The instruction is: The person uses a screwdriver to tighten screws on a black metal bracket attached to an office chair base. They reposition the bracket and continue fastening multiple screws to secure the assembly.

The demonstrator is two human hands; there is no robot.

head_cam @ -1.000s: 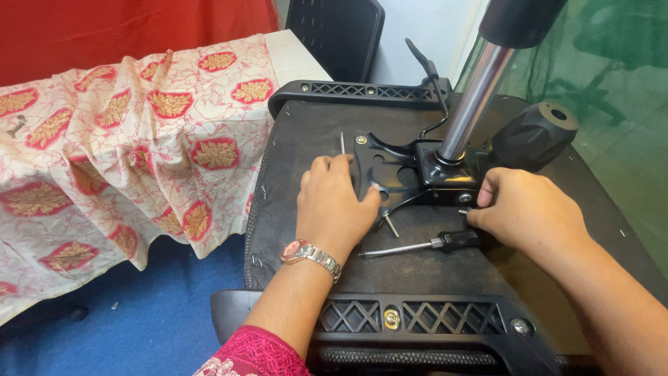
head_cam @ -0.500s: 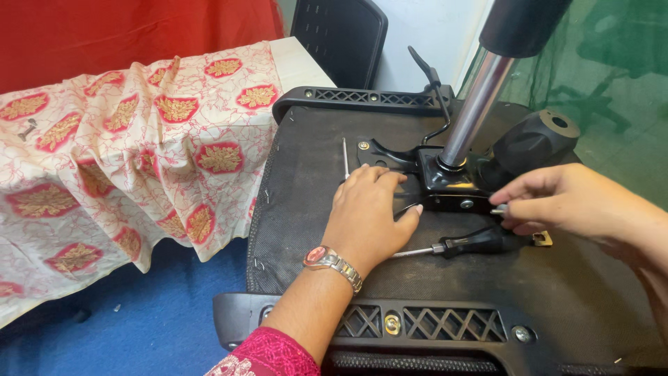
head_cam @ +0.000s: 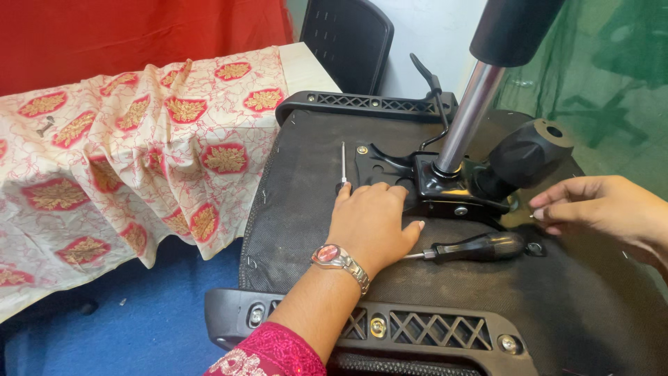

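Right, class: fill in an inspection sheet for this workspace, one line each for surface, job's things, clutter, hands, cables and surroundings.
Surface: upturned black fabric chair seat underside, black plastic rims at both ends.
Job's things: black metal tilt mechanism with chrome gas column and black round knob; black-handled screwdriver lying on the seat.
Clutter: thin metal rod upright by the plate.
Hands: left hand flat on the seat, wristwatch worn; right hand fingers pinched near the mechanism, anything held too small to tell.
Cables: nothing seen.
Surroundings: cream and red patterned cloth over a table, blue floor, black chair back.
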